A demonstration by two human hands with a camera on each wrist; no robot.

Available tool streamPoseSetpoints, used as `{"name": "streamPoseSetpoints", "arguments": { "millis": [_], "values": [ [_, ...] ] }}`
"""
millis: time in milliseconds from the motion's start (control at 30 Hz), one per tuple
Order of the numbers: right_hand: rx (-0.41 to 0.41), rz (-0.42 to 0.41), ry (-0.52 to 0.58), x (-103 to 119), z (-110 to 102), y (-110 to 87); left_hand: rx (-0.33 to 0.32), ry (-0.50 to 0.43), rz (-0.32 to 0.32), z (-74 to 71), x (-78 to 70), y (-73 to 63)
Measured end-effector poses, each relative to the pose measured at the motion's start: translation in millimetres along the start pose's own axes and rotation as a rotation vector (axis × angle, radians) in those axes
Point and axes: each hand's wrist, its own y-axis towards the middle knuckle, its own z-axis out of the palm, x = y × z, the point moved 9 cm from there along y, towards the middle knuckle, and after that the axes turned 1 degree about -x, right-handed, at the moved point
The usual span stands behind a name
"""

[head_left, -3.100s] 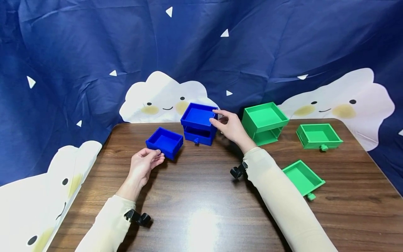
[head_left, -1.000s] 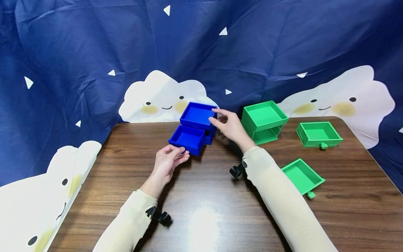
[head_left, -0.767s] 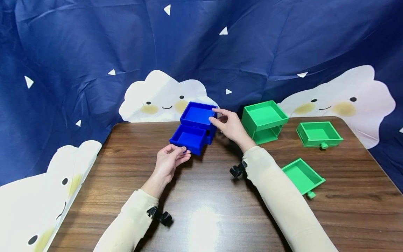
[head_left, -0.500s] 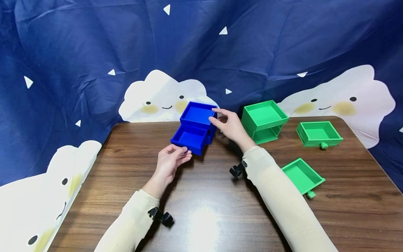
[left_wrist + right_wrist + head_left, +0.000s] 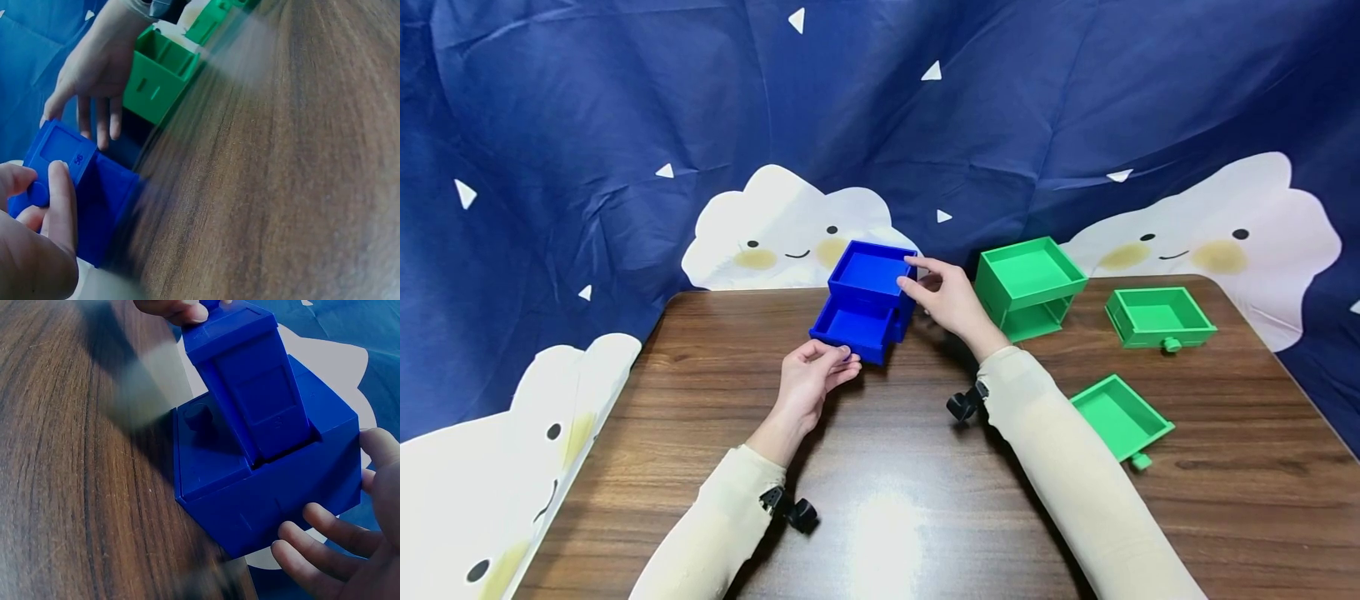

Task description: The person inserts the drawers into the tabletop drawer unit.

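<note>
My left hand point(image 5: 808, 379) pinches the round knob point(image 5: 39, 194) of a small blue drawer point(image 5: 853, 321). This drawer sits partway in the upper slot of the blue cabinet point(image 5: 868, 271) and sticks out at the front, as the right wrist view also shows. Below it, the knob point(image 5: 199, 415) of a second blue drawer marks a lower slot that is filled. At the cabinet's right side my right hand point(image 5: 955, 308) holds the top rim between thumb and forefinger. Its other fingers lie fairly straight along the side wall.
A green cabinet point(image 5: 1033, 279) with an open slot stands right of my right hand. Two green drawers lie on the wooden table point(image 5: 925, 500): one drawer point(image 5: 1161, 317) at the far right, the other drawer point(image 5: 1120, 417) nearer, beside my right sleeve. A blue cloth point(image 5: 880, 108) hangs behind.
My left hand has brought the blue drawer rightward from beside the cabinet into its upper slot, and lately a little deeper. The right hand has stayed at the cabinet.
</note>
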Motion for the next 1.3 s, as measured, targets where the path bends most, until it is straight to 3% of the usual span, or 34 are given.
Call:
{"name": "streamPoseSetpoints", "arguments": {
  "millis": [433, 833, 1300],
  "values": [
    [0.0, 0.003, 0.007, -0.4, -1.3, 0.7, -0.001, 0.014, -0.002, 5.0, 1.8, -1.4],
    [0.0, -0.005, 0.016, -0.8, 0.3, -0.2, -0.046, -0.003, 0.018, 2.0, 1.4, -1.8],
    [0.002, 0.003, 0.008, -1.7, -0.2, 0.6, -0.033, 0.008, 0.022, 7.8, 3.6, 3.7]
  ]
}}
